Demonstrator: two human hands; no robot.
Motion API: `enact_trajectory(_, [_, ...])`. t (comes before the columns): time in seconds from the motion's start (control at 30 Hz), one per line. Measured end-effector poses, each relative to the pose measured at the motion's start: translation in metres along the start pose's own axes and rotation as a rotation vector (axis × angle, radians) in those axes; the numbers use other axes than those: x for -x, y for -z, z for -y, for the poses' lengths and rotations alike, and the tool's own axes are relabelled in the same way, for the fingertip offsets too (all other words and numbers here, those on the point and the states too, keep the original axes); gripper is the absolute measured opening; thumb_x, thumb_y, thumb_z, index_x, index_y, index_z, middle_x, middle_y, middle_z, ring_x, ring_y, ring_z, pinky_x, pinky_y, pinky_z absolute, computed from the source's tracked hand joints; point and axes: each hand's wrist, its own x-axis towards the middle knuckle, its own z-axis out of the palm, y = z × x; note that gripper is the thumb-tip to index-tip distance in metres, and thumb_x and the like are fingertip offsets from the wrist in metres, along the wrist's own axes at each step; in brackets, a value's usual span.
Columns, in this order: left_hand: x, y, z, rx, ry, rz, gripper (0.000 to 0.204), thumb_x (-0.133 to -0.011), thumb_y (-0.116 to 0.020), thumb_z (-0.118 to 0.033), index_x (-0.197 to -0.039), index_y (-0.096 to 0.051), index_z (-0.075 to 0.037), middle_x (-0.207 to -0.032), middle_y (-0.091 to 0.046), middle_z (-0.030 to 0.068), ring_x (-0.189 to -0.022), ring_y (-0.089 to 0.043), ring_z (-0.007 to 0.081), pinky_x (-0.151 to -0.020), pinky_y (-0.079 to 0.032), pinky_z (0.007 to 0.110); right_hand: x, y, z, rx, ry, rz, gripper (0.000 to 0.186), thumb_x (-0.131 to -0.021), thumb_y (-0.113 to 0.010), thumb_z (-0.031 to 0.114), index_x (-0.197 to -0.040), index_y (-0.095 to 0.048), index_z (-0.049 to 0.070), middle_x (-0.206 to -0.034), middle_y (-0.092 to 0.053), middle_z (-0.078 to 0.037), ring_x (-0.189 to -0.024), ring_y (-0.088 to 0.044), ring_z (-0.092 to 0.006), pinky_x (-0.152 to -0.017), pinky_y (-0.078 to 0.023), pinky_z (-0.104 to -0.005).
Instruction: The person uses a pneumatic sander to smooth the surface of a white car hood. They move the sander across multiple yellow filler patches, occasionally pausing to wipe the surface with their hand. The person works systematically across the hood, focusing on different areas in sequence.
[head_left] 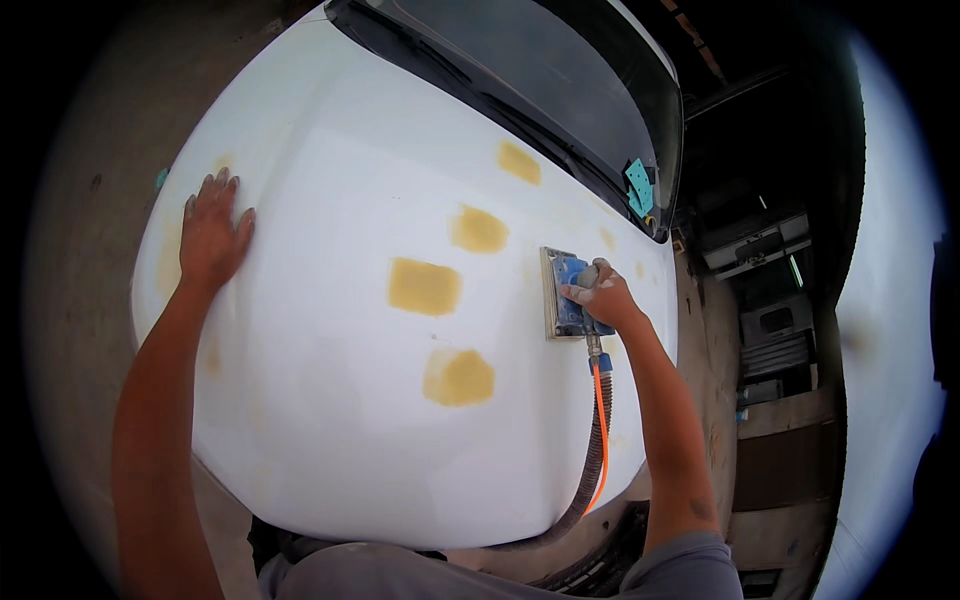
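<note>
A white car hood (340,400) fills the middle of the view, with several yellowish-tan filler patches, one of them a squarish patch (424,286) near the centre. My left hand (212,230) lies flat on the hood's left side, its fingers stretched out and holding nothing. On the right side of the hood, my right hand (603,296) is wrapped round the top of a blue pneumatic sander (568,275). The sander's square pad rests against the white paint. From its near end a dark ribbed hose (598,440) and an orange air line (601,470) run down toward me.
Beyond the hood are the dark windshield (540,60) and a wiper (415,45). Teal perforated sanding sheets (640,188) lie by the windshield's right lower corner. Shelving with grey parts (775,330) stands at the right, and a white panel (890,300) borders the far right.
</note>
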Motion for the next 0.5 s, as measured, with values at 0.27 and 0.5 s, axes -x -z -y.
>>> enact_trajectory(0.27, [0.001,-0.011,0.011,-0.056,0.014,-0.026,0.059,-0.107,-0.057,-0.036,-0.158,-0.048,-0.008,-0.170,-0.039,0.0108,-0.159,-0.033,0.0304,-0.131,-0.025,0.051,-0.057,-0.013,0.008,-0.202,-0.087,-0.091,0.082,-0.080,-0.089,0.051,-0.131,-0.064,-0.008,-0.133,-0.068,-0.024,-0.119,-0.069,-0.0320,-0.102,-0.053,-0.0357])
enact_trajectory(0.5, [0.001,-0.024,0.015,-0.068,-0.040,-0.097,0.059,-0.107,-0.057,-0.037,-0.158,-0.048,-0.008,-0.169,-0.041,0.0114,-0.158,-0.034,0.0318,-0.130,-0.026,0.052,-0.119,-0.021,-0.009,0.074,-0.031,-0.228,0.055,-0.091,-0.075,0.053,-0.113,-0.079,0.004,-0.125,-0.068,-0.019,-0.118,-0.066,-0.0318,-0.103,-0.051,-0.0405])
